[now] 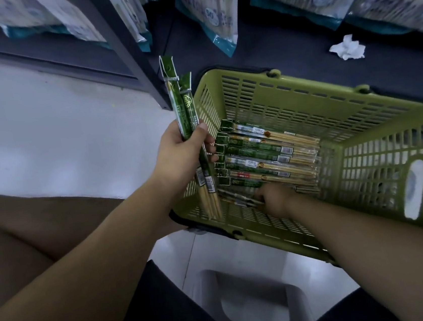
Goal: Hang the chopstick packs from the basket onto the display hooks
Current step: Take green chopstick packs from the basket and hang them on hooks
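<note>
Basket: green slotted plastic shopping basket (302, 85), tilted against the dark shelf base (284, 46). All places below are given from it.
Left hand: left hand (182, 153) is over the basket's left wall, with fingers and thumb wrapped round the held packs at mid-length.
Held packs: two long clear-sleeved bamboo chopstick packs with green header cards (185, 105). They stand upright, headers above the left rim and stick ends down inside it. Judged: they are kept header-up so the hang holes are ready, and bunched so several go up together.
Stack of packs: more of the same packs (265, 154) lie flat, side by side on the basket floor, headers toward the left wall.
Right hand: right hand (274, 199) is inside the basket by its near wall, palm down. Its fingers are curled onto a loose pack (241, 199) whose end juts out leftward. The fingertips are hidden and blurred, but the grip looks closed.
Display hooks: none plainly visible. Large clear bags of chopsticks (217, 14) hang beyond the far wall.
Other: a crumpled white tissue (348, 48) lies beyond the far right corner, and a grey plastic stool (250, 301) is on the near side.
Step (judged): gathering stock, with hanging not yet begun.
Risk (judged): the slick sleeves could slide in the left-hand bunch when a third pack is added.
</note>
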Demonstrator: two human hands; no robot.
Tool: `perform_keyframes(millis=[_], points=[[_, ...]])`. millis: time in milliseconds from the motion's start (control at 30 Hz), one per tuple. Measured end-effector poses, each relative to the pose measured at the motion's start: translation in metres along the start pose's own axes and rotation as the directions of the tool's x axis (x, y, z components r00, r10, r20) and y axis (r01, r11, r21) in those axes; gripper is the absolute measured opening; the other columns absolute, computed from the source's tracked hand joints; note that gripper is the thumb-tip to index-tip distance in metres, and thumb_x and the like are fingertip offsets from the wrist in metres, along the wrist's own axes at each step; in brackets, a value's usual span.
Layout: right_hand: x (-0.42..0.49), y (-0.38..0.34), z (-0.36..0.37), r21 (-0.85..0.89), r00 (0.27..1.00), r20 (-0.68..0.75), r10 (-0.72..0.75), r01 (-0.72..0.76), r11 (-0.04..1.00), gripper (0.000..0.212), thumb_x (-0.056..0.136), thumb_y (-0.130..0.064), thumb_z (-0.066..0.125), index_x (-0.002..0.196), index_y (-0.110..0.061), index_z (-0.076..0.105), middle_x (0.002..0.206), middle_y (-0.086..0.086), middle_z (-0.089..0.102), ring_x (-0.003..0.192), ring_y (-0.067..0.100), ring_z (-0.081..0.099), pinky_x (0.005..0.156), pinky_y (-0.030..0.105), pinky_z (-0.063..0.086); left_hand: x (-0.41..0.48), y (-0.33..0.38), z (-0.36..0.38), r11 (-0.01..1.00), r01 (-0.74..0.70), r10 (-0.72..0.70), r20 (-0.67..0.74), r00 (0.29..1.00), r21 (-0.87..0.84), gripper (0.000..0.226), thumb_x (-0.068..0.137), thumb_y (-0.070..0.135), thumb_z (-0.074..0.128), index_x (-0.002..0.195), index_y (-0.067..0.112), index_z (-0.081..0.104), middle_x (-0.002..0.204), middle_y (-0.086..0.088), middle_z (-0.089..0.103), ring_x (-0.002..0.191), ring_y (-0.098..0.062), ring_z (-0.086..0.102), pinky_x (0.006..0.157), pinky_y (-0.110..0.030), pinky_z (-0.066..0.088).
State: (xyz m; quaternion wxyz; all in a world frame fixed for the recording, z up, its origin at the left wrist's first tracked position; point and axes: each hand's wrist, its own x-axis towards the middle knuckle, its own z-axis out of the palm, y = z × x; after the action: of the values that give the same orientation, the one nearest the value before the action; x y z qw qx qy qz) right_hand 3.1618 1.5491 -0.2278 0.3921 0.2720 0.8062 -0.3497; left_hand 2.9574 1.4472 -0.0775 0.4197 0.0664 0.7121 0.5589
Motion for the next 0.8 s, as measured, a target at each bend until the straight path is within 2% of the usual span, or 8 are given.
perform_keyframes(millis=[100,233,333,467,533,600,700,800], points=[[-0.01,0.005,-0.011,0.066,1.0,-0.005,-0.029,0.029,0.997,0.018,0.095,-0.028,0.067,0.076,-0.027,0.068,0.08,-0.003,0.065,0.072,0.015,0.059,0.062,0.027,0.042,0.0,0.0,-0.001,1.0,-0.009,0.009,0.0,1.0,-0.017,0.009,0.104,0.016,0.059,0.101,0.008,0.057,0.07,-0.001,0.066,0.063,-0.02,0.064,0.064,-0.035,0.06],[-0.029,0.0,-0.055,0.238,0.984,-0.17,-0.048,0.089,0.967,0.019,0.096,-0.023,0.067,0.077,-0.025,0.065,0.074,-0.001,0.063,0.073,0.019,0.058,0.067,0.03,0.041,-0.001,-0.003,-0.001,1.0,0.002,-0.001,-0.01,1.0,0.03,0.01,0.103,0.02,0.061,0.102,0.01,0.061,0.074,0.0,0.07,0.068,-0.02,0.069,0.07,-0.038,0.061],[-0.049,-0.023,-0.099,0.418,0.936,-0.351,-0.036,0.191,0.888,0.017,0.096,-0.025,0.069,0.08,-0.021,0.071,0.071,-0.01,0.068,0.069,0.011,0.06,0.063,0.023,0.043,-0.003,-0.003,-0.001,0.996,0.029,-0.029,-0.008,1.0,0.089,0.014,0.1,0.022,0.065,0.109,0.011,0.067,0.086,-0.004,0.077,0.081,-0.021,0.076,0.082,-0.047,0.063],[-0.075,-0.065,-0.129,0.601,0.902,-0.424,-0.078,0.345,0.721,0.007,0.092,-0.027,0.074,0.094,-0.021,0.076,0.089,-0.005,0.077,0.084,0.012,0.071,0.074,0.025,0.052,-0.01,0.004,0.004,0.996,0.079,-0.081,0.066,0.995,0.029,0.033,0.096,0.032,0.071,0.119,0.009,0.069,0.104,-0.012,0.078,0.098,-0.032,0.075,0.096,-0.054,0.058],[-0.082,-0.085,-0.126,0.601,0.874,-0.473,-0.115,0.415,0.683,0.004,0.09,-0.024,0.076,0.091,-0.02,0.076,0.084,-0.006,0.076,0.076,0.006,0.069,0.07,0.019,0.05,-0.015,0.006,0.006,0.996,0.08,-0.073,0.124,0.99,-0.049,0.04,0.094,0.036,0.072,0.123,0.007,0.068,0.113,-0.016,0.076,0.108,-0.036,0.072,0.097,-0.049,0.057],[-0.085,-0.1,-0.118,0.559,0.838,-0.531,-0.13,0.46,0.69,0.008,0.09,-0.022,0.077,0.091,-0.014,0.076,0.078,0.0,0.073,0.067,0.008,0.062,0.063,0.022,0.044,-0.017,0.007,0.006,0.994,0.075,-0.063,0.14,0.988,-0.083,0.034,0.098,0.03,0.068,0.122,0.006,0.067,0.113,-0.017,0.076,0.107,-0.035,0.073,0.094,-0.045,0.058],[-0.086,-0.11,-0.108,0.408,0.798,-0.562,-0.218,0.496,0.766,0.016,0.092,-0.024,0.074,0.087,-0.008,0.072,0.065,0.01,0.058,0.057,0.015,0.045,0.057,0.03,0.031,-0.016,0.007,0.004,0.998,0.046,-0.041,0.106,0.994,-0.041,0.015,0.104,0.019,0.059,0.11,0.009,0.069,0.102,-0.013,0.077,0.099,-0.031,0.074,0.083,-0.038,0.062],[-0.084,-0.107,-0.105,0.357,0.793,-0.563,-0.232,0.486,0.798,0.019,0.092,-0.029,0.074,0.082,-0.014,0.068,0.063,0.008,0.058,0.051,0.012,0.042,0.053,0.03,0.03,-0.014,0.009,0.001,0.999,0.025,-0.029,0.093,0.995,0.044,0.016,0.106,0.019,0.056,0.11,0.01,0.069,0.087,0.0,0.077,0.083,-0.02,0.075,0.068,-0.03,0.061]])
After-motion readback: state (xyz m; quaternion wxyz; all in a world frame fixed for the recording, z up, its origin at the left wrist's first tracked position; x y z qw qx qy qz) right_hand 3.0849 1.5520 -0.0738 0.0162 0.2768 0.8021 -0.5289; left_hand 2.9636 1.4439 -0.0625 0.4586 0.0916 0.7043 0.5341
